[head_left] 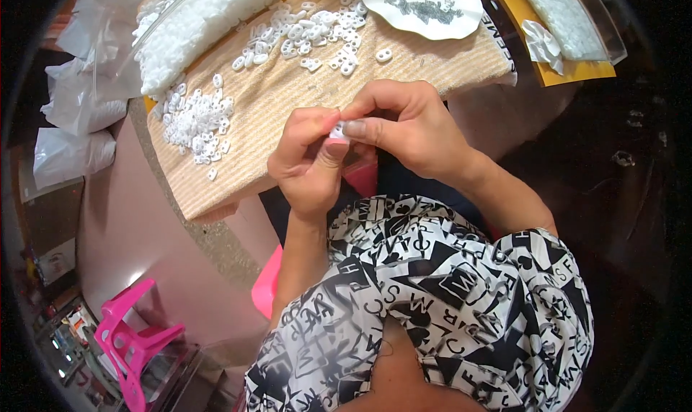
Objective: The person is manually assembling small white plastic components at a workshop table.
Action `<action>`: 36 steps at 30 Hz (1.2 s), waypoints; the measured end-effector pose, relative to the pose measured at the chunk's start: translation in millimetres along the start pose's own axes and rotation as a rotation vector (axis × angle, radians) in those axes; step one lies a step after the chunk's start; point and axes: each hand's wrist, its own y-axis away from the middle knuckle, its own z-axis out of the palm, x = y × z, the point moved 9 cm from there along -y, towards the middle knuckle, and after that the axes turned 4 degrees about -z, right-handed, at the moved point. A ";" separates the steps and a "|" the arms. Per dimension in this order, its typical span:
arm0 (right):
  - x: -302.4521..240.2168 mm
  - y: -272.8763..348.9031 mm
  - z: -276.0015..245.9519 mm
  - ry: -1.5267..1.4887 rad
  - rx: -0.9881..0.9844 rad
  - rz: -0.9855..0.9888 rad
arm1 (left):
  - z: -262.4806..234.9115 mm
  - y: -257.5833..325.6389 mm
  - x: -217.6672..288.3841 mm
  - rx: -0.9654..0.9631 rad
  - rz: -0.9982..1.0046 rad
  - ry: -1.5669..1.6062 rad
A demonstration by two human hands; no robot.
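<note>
Both my hands meet over the near edge of a cloth-covered table, pinching one small white plastic piece between them. My left hand grips it from the left with thumb and fingers, and my right hand closes on its right side. The fingertips hide most of the piece. Beyond them lies a loose spread of white oval pieces with two holes, with a single one set apart. To the left is a denser pile of similar white pieces. A white wavy-rimmed plate holds small dark metal parts.
A large clear bag of white pieces lies at the far left of the striped cloth. Another bag and a crumpled white tissue rest on yellow material at the far right. Pink stool stands lower left.
</note>
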 end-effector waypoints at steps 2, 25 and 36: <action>14.3 1.3 2.8 -0.219 0.023 0.180 | -2.7 -1.6 -5.2 -0.002 -0.101 0.095; -80.6 -102.5 -67.3 0.655 0.273 -0.407 | -24.2 -0.9 -29.4 0.174 -0.431 0.031; -103.9 -155.2 -131.6 1.255 0.275 -0.089 | -29.2 -5.0 -21.2 0.135 -0.360 -0.225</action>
